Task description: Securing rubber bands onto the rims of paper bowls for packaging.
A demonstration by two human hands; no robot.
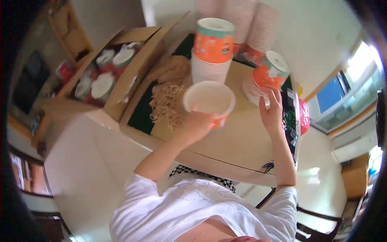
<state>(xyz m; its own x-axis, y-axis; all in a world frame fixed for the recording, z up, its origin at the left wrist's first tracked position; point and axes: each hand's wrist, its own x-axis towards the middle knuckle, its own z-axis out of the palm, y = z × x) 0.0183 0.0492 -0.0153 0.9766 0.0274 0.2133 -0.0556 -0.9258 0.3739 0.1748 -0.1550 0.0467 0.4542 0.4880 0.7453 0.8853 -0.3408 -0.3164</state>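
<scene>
My left hand (198,126) grips an empty white paper cup (209,99) with an orange outside, held over the wooden table (242,141). My right hand (271,113) is up at the right with fingers spread, its fingertips touching the lowest cup of a stack of orange and white cups (267,77) that leans on its side. A second, upright stack of the same cups (212,49) stands just behind the held cup. A heap of pale dry noodles (168,94) lies on the table left of the held cup.
An open cardboard box (108,72) with several lidded cups stands at the left on a white surface. Tall stacks of ribbed white cups (246,20) rise at the back. A red packet (304,117) lies at the table's right edge. A window (346,88) is at the right.
</scene>
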